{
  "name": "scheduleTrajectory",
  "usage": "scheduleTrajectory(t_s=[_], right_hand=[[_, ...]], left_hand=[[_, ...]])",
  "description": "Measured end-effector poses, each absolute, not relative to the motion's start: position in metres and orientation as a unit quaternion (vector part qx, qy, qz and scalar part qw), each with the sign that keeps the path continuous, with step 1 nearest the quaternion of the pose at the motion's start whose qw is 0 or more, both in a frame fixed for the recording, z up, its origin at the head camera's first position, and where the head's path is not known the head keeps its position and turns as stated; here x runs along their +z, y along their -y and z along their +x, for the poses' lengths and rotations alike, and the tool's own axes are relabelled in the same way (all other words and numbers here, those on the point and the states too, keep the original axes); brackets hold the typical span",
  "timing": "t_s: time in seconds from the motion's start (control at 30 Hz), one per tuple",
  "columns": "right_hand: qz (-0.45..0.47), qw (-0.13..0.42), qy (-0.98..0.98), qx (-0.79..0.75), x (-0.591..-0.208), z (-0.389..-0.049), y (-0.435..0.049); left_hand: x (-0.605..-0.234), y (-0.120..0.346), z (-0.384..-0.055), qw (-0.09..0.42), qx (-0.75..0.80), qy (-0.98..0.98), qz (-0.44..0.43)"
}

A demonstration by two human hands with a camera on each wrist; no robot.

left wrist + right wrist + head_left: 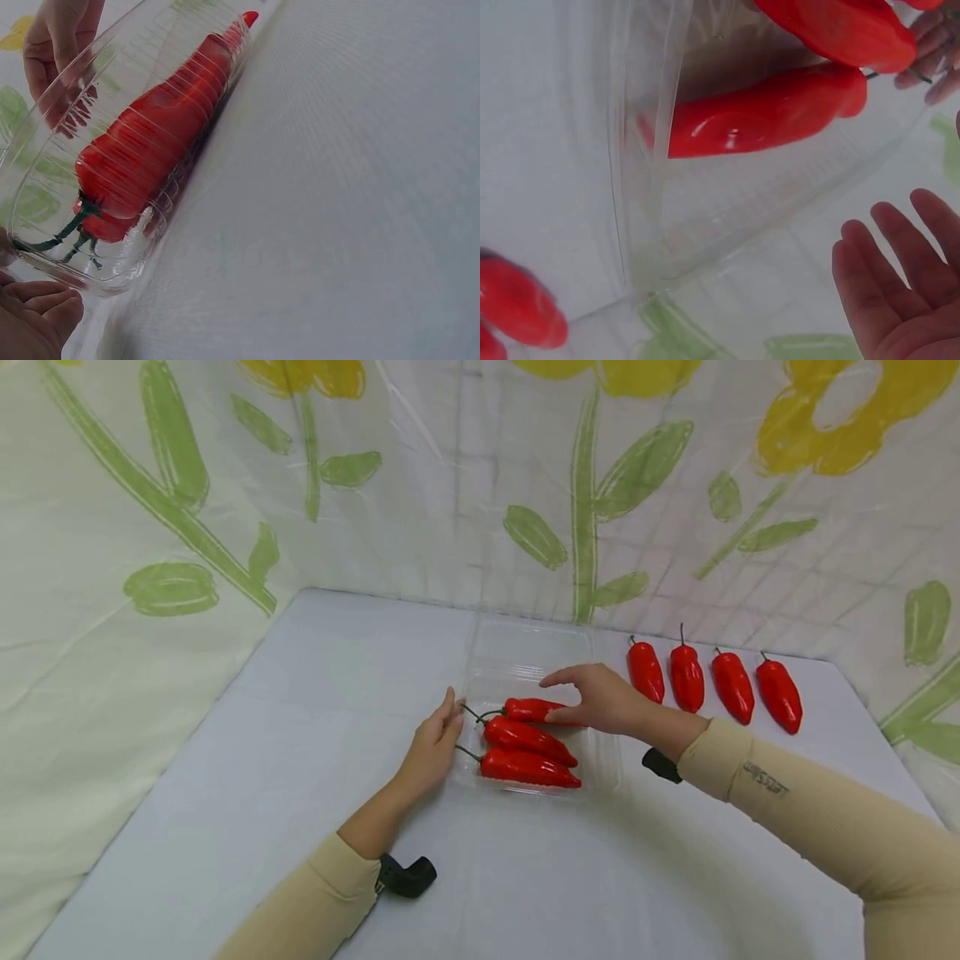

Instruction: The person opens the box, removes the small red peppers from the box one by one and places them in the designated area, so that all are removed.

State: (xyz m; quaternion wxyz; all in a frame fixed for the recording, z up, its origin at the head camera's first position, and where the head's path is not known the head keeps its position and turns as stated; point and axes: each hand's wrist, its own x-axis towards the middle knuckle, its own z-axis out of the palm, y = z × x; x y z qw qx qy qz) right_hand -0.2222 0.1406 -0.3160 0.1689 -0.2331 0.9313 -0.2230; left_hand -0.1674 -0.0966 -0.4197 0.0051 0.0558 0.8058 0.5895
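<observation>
A clear plastic container [600, 760] lies on the table with its clear lid [525, 647] folded back. Inside are three red peppers [528, 768], side by side, their green stems toward the left. My left hand [431, 743] rests against the container's left end, fingers fairly straight along the wall. Over the farthest pepper [528, 708] hovers my right hand [603, 697], thumb and fingers spread apart. The right wrist view shows that hand's fingers [889, 232] extended, nothing between them, beside the container. Through the clear wall, the left wrist view shows a pepper [142, 150].
Several more red peppers [686, 678] stand in a row at the table's back right, stems toward the wall. A white cloth with printed yellow flowers and green leaves [633, 468] hangs behind the table [337, 693]. Black wrist cameras [408, 877] sit at both sleeves.
</observation>
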Motion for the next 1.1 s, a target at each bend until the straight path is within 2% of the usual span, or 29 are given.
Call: scheduleTrajectory(t_s=[0.3,1.1], right_hand=[[-0.238,0.210,-0.926,-0.204,-0.321,-0.228,-0.130],[-0.242,0.256,-0.922,-0.162,-0.337,-0.241,-0.109]], left_hand=[[-0.421,0.096,-0.168,0.003,0.587,-0.808,0.052],[-0.418,0.095,-0.165,-0.005,0.581,-0.812,0.055]])
